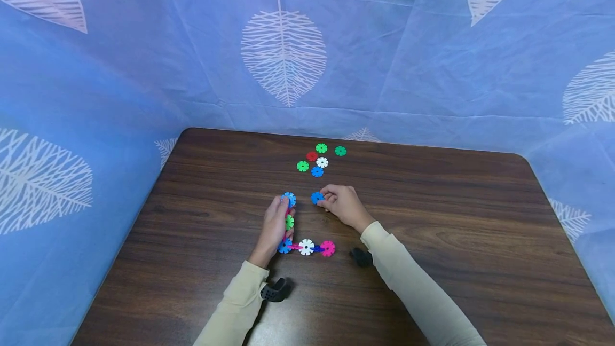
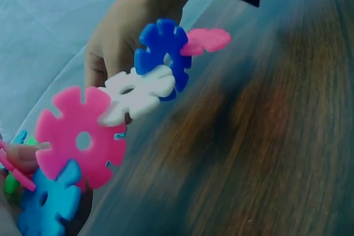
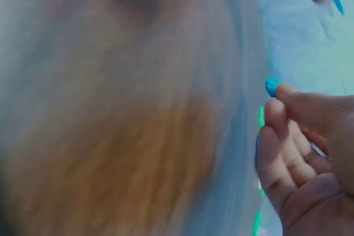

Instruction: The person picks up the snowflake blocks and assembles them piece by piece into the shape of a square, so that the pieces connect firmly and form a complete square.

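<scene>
The left grip point(image 1: 275, 222) holds the chain of joined discs point(image 1: 302, 250). The right grip point(image 1: 343, 205) pinches one blue disc point(image 1: 315, 197).

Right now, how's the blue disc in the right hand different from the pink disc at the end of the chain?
The blue disc is pinched in the right hand, joined to no other piece; the pink disc is slotted into a dark blue disc. The blue disc is farther from the person than the pink disc. One is blue, the other pink. Both are flat and round, with notched edges.
</scene>
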Action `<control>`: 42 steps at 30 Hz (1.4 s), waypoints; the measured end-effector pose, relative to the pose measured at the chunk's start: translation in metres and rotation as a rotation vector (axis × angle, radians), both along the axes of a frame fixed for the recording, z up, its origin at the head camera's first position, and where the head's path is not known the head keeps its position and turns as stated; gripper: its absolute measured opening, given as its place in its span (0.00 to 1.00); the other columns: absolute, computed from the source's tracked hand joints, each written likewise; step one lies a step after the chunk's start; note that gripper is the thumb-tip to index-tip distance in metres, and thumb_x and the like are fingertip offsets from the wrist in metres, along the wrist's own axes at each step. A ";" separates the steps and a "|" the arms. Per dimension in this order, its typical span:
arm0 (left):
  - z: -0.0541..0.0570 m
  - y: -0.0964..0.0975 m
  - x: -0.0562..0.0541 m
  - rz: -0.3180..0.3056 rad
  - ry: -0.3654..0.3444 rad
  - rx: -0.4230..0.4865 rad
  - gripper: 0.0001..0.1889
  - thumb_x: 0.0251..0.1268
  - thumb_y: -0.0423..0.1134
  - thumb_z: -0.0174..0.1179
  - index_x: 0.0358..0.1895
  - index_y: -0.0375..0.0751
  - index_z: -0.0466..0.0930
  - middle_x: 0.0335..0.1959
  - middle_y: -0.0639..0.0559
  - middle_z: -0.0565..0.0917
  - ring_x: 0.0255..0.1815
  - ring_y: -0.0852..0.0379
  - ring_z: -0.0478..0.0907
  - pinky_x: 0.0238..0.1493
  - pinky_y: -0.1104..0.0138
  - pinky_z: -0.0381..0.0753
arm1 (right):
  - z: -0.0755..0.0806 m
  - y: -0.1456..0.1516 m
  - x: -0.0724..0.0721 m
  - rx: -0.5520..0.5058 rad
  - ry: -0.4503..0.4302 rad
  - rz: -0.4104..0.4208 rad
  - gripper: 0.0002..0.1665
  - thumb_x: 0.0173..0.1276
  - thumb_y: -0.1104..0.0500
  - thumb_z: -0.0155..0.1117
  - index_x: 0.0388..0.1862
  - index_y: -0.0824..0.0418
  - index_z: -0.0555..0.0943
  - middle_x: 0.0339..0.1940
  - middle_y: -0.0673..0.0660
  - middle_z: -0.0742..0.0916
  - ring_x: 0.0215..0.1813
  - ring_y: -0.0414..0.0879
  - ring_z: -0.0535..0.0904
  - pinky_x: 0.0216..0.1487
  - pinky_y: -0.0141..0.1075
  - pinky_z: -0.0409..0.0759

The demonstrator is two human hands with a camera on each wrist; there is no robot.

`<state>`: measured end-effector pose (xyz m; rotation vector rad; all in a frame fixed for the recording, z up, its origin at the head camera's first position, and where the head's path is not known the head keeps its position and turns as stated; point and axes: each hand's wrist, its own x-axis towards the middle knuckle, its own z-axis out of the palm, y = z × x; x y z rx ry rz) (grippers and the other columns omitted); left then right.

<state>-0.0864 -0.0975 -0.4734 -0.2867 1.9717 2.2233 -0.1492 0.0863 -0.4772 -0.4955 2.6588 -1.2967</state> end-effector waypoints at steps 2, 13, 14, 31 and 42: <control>-0.001 0.001 0.000 -0.010 0.018 -0.019 0.21 0.78 0.48 0.34 0.44 0.30 0.65 0.28 0.51 0.66 0.07 0.61 0.58 0.09 0.71 0.65 | 0.002 0.000 0.005 0.003 0.040 0.014 0.08 0.61 0.60 0.69 0.38 0.63 0.84 0.26 0.51 0.85 0.24 0.35 0.76 0.27 0.26 0.77; 0.007 0.004 -0.001 -0.026 -0.014 0.039 0.18 0.78 0.43 0.35 0.37 0.28 0.65 0.26 0.48 0.68 0.06 0.60 0.59 0.09 0.70 0.64 | 0.021 0.000 0.030 -0.015 0.186 0.059 0.07 0.65 0.58 0.65 0.36 0.61 0.85 0.26 0.48 0.79 0.25 0.36 0.70 0.25 0.25 0.72; 0.011 0.005 -0.001 -0.030 -0.014 0.042 0.18 0.78 0.42 0.35 0.38 0.27 0.65 0.26 0.49 0.68 0.06 0.60 0.59 0.09 0.70 0.65 | 0.022 0.000 0.031 -0.010 0.200 0.057 0.07 0.65 0.58 0.65 0.36 0.60 0.85 0.26 0.48 0.79 0.24 0.36 0.69 0.24 0.25 0.71; 0.029 0.013 0.007 -0.046 0.031 0.027 0.19 0.78 0.39 0.36 0.38 0.23 0.68 0.23 0.52 0.70 0.05 0.62 0.61 0.09 0.72 0.65 | 0.030 -0.002 0.040 -0.029 0.370 0.065 0.06 0.58 0.64 0.69 0.35 0.59 0.87 0.34 0.49 0.86 0.29 0.36 0.73 0.28 0.27 0.76; 0.043 0.017 0.016 -0.059 0.058 -0.053 0.19 0.78 0.37 0.34 0.40 0.21 0.68 0.23 0.52 0.70 0.06 0.61 0.62 0.10 0.73 0.67 | 0.029 -0.003 0.042 -0.018 0.440 0.075 0.06 0.60 0.59 0.68 0.36 0.59 0.87 0.35 0.50 0.87 0.35 0.37 0.81 0.38 0.29 0.83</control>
